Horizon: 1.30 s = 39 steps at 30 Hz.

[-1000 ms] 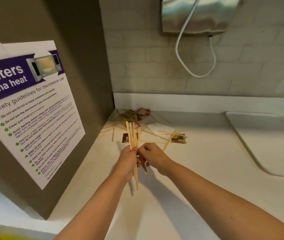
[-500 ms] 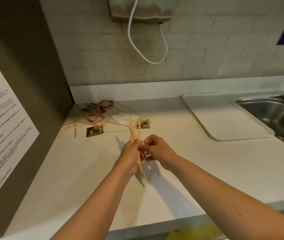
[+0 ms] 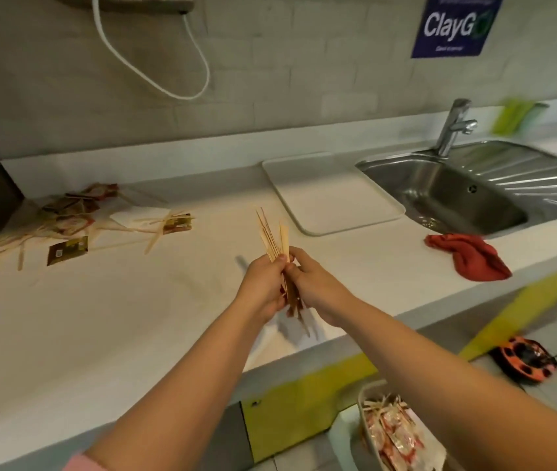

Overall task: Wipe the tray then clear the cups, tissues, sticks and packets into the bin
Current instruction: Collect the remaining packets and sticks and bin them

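Moved since prev. frame: stick bundle (image 3: pixel 273 232) carried rightward by both hands, away from packet pile (image 3: pixel 66 212), nearer tray (image 3: pixel 331 195).

Head view: bundle is gripped in L hand (image 3: pixel 263 283), fingers curled round it; lower part is pinched by R hand (image 3: pixel 316 283). It is held over counter (image 3: pixel 100 317) front edge. Bin (image 3: pixel 362 402) is seen below-right. Red cloth (image 3: pixel 467 256) is seen by sink (image 3: pixel 467 198).

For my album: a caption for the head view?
Left hand and right hand grip a stick bundle over the counter.
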Each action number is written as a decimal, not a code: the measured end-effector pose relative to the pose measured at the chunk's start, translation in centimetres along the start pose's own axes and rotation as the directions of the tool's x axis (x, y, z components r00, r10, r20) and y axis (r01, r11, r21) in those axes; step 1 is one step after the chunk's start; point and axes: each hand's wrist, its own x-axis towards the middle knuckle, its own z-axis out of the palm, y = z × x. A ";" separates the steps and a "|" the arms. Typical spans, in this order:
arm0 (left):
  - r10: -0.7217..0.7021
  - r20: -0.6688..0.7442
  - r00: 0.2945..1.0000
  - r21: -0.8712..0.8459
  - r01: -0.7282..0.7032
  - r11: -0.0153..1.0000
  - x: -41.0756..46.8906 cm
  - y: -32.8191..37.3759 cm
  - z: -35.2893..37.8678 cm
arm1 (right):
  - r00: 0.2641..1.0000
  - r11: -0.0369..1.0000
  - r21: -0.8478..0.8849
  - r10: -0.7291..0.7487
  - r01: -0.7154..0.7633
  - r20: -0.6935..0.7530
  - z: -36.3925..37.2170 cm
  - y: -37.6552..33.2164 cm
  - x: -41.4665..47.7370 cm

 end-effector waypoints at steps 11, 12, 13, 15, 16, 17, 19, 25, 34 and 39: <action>0.030 0.232 0.972 0.274 -0.095 0.957 -3.7 -9.2 14.1 | 0.993 0.999 0.018 -0.025 0.028 -0.115 -13.2 9.8 -10.1; 0.018 0.242 0.970 0.299 -0.092 0.950 -4.0 -10.1 14.7 | 0.993 0.999 0.024 -0.021 0.024 -0.118 -13.8 10.8 -10.8; 0.006 0.254 0.967 0.311 -0.087 0.946 -4.5 -11.2 15.6 | 0.993 1.000 0.026 -0.007 0.010 -0.119 -14.7 12.0 -11.7; -0.038 0.267 0.963 0.324 -0.052 0.945 -5.0 -13.4 16.9 | 0.995 0.999 0.030 0.026 -0.023 -0.093 -16.0 14.5 -13.3; -0.067 0.270 0.960 0.320 -0.024 0.947 -5.2 -14.7 17.5 | 0.997 0.999 0.027 0.046 -0.044 -0.065 -16.6 15.7 -14.0; -0.096 0.276 0.956 0.312 0.005 0.950 -5.3 -16.2 18.0 | 0.997 0.997 0.026 0.068 -0.067 -0.031 -17.1 16.9 -14.7; -0.151 0.277 0.949 0.325 0.055 0.944 -5.3 -19.0 18.7 | 0.992 0.992 0.024 0.120 -0.120 0.027 -18.0 19.0 -15.8; -0.435 0.234 0.870 0.388 0.326 0.862 -5.3 -25.7 19.1 | 0.911 0.920 0.022 0.384 -0.391 0.147 -18.6 25.0 -17.9; -0.684 0.051 0.728 0.297 0.643 0.706 -4.1 -31.8 18.8 | 0.668 0.676 -0.045 0.734 -0.735 0.120 -16.2 29.5 -16.7; -0.644 -0.011 0.765 0.275 0.622 0.733 -2.4 -32.1 18.9 | 0.625 0.624 -0.053 0.781 -0.779 0.001 -15.7 31.2 -14.4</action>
